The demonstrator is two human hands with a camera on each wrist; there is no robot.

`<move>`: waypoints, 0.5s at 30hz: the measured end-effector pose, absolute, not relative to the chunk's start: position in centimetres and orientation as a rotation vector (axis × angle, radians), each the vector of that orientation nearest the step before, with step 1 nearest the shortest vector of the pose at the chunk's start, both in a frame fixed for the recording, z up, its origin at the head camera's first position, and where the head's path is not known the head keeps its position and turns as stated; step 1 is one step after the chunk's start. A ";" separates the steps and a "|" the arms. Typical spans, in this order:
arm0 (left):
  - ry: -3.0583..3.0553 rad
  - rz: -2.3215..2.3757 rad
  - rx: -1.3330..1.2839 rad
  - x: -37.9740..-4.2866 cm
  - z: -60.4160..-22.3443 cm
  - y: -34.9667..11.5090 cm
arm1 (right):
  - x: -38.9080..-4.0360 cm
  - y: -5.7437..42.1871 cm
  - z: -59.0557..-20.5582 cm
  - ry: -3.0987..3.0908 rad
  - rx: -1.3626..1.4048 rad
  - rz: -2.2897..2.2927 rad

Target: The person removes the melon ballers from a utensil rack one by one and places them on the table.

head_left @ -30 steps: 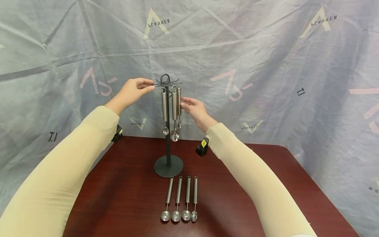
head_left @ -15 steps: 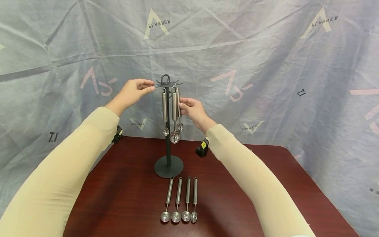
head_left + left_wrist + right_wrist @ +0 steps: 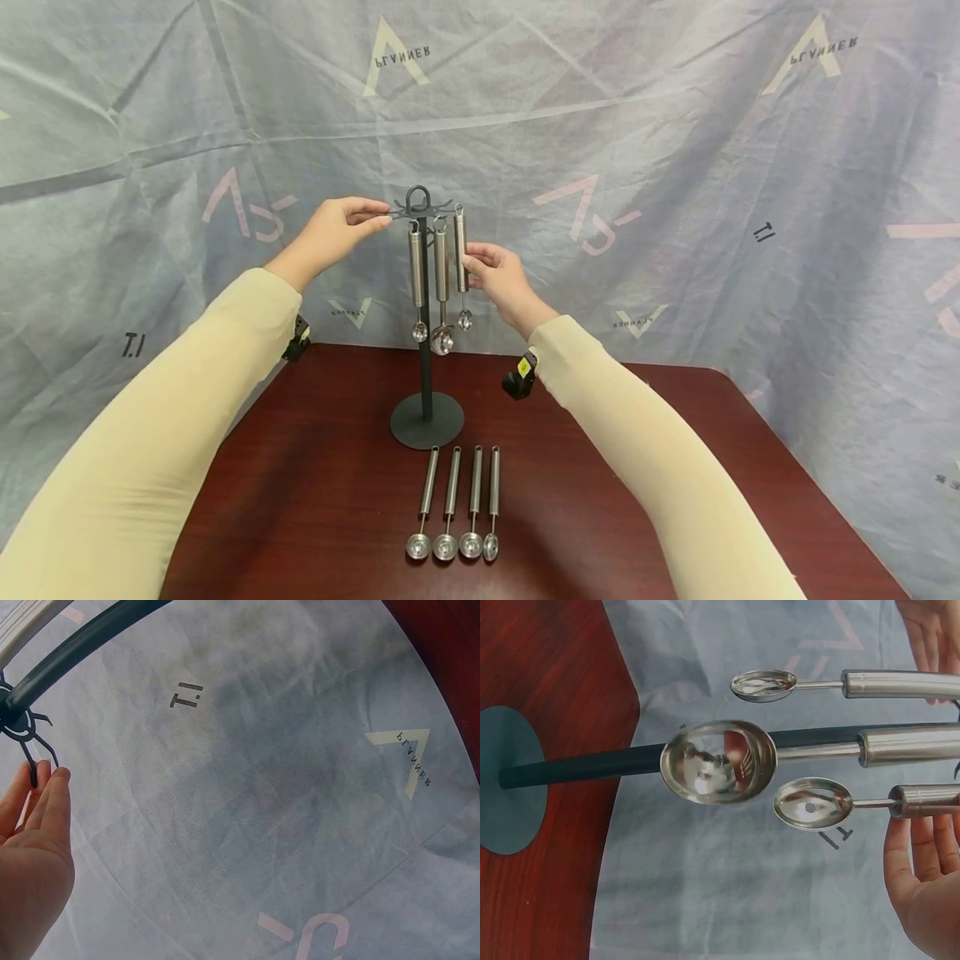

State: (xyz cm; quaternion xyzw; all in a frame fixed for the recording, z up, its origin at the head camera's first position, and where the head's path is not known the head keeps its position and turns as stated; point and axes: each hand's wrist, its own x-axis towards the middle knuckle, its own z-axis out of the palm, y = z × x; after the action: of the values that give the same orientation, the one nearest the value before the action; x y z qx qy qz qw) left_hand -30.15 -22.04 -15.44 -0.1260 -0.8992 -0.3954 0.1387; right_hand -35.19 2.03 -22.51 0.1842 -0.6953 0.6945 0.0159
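In the head view, a dark rack [image 3: 427, 367] with a ring of hooks stands on the table. My left hand [image 3: 333, 237] pinches one of its hooks, which the left wrist view shows between fingers [image 3: 58, 799] and thumb. My right hand [image 3: 504, 282] holds a small steel scoop [image 3: 461, 262] by its handle, bowl down, just right of the hooks. In the right wrist view its round bowl [image 3: 812, 804] has a small dot at the centre. Another small scoop [image 3: 417, 271] and a larger scoop [image 3: 442, 271] hang from the rack.
Several steel scoops [image 3: 451, 496] lie side by side on the dark red table [image 3: 300, 483], in front of the rack base [image 3: 408, 427], with handles towards it. Behind the table hangs a grey printed cloth [image 3: 637, 167].
The scoop at my right hand, earlier partly behind the larger one, has moved right and slightly up, apart from it. My left hand stays on the hook.
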 end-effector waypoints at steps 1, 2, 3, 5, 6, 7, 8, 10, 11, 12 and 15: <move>-2.601 -1.144 -0.363 -30.1 -15.4 -22.0 | -35.2 2.1 -22.5 -2.156 0.578 2.158; -2.600 -1.144 -0.364 -30.1 -15.4 -22.1 | -35.1 2.2 -22.4 -2.149 0.582 2.155; -2.600 -1.145 -0.364 -30.1 -15.4 -22.1 | -35.1 2.3 -22.4 -2.144 0.586 2.154; -2.600 -1.145 -0.368 -30.1 -15.4 -22.1 | -35.0 2.5 -22.4 -2.140 0.586 2.153; -2.601 -1.147 -0.366 -30.1 -15.4 -22.1 | -34.9 2.6 -22.4 -2.138 0.585 2.154; -2.601 -1.147 -0.365 -30.1 -15.4 -22.1 | -34.8 2.7 -22.4 -2.135 0.586 2.159; -2.602 -1.149 -0.363 -30.1 -15.4 -22.2 | -34.8 2.8 -22.4 -2.136 0.586 2.159; -2.601 -1.152 -0.359 -30.1 -15.4 -22.2 | -34.6 3.0 -22.5 -2.134 0.589 2.168; -2.602 -1.154 -0.357 -30.1 -15.5 -22.2 | -34.5 3.2 -22.6 -2.133 0.591 2.172; -2.601 -1.157 -0.356 -30.1 -15.5 -22.2 | -34.5 3.3 -22.6 -2.130 0.590 2.180; -2.597 -1.164 -0.357 -30.2 -15.6 -22.1 | -34.3 3.7 -22.9 -2.142 0.586 2.186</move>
State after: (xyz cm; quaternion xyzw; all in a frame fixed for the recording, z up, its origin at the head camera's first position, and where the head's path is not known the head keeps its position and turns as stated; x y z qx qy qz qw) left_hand -30.17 -22.05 -15.56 -0.1233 -0.8969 -0.4021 0.1365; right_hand -34.27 3.72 -22.88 0.1881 -0.6874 0.7014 0.0125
